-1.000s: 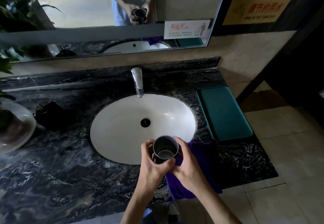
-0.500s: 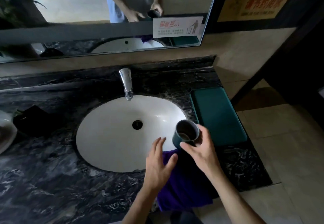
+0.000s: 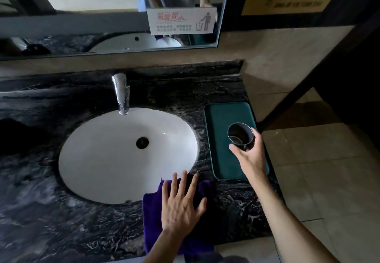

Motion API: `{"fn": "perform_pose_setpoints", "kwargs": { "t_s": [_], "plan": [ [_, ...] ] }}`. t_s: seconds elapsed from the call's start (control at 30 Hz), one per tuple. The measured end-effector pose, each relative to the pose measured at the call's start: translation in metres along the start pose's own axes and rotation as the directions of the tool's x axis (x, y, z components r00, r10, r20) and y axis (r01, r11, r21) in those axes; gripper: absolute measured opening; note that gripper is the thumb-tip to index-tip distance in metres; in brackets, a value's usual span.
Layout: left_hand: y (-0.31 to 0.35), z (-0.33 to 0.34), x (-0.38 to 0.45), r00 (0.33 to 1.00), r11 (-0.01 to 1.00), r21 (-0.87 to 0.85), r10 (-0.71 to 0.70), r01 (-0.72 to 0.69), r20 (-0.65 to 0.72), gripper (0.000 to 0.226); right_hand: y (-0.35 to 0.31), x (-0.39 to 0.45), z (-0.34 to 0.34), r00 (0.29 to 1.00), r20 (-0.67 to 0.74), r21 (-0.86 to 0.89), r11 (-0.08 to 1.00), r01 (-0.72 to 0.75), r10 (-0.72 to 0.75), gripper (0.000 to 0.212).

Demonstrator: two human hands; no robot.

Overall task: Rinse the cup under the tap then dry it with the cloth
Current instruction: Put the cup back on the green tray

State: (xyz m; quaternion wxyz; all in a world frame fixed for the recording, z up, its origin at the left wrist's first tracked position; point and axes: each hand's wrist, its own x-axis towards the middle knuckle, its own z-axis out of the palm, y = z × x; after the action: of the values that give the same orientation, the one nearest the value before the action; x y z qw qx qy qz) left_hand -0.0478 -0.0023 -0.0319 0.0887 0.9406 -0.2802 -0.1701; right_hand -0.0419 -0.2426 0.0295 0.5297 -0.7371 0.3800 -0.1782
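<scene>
My right hand (image 3: 249, 158) grips a dark metal cup (image 3: 240, 133) and holds it, mouth toward me, over the green tray (image 3: 220, 118) to the right of the sink. My left hand (image 3: 181, 203) lies flat with fingers spread on the purple cloth (image 3: 152, 217), which rests on the counter at the sink's front right edge. The chrome tap (image 3: 121, 93) stands behind the white basin (image 3: 102, 160); no water runs from it.
The dark marble counter (image 3: 51, 221) surrounds the basin. A mirror (image 3: 92, 5) with a white notice hangs above. A dark object (image 3: 18, 133) sits at the far left. Tiled floor (image 3: 329, 180) lies to the right, past the counter's edge.
My right hand carried the cup from in front of the sink rightward to over the green tray. My left hand let go of the cup and came down flat on the cloth.
</scene>
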Motion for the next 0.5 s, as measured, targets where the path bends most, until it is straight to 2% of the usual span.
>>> {"fn": "perform_pose_setpoints", "kwargs": {
  "t_s": [0.33,0.5],
  "plan": [
    [0.001,0.003,0.003,1.000,0.999,0.049,-0.015,0.016,-0.022,0.074,0.011,0.017,0.005,0.999,0.025,0.014,1.000,-0.022,0.022,0.084],
    [0.000,0.005,0.002,0.998,0.998,0.057,-0.012,0.016,-0.059,0.074,0.020,0.018,0.006,0.996,0.071,0.003,0.998,-0.058,0.057,0.095]
  ]
}}
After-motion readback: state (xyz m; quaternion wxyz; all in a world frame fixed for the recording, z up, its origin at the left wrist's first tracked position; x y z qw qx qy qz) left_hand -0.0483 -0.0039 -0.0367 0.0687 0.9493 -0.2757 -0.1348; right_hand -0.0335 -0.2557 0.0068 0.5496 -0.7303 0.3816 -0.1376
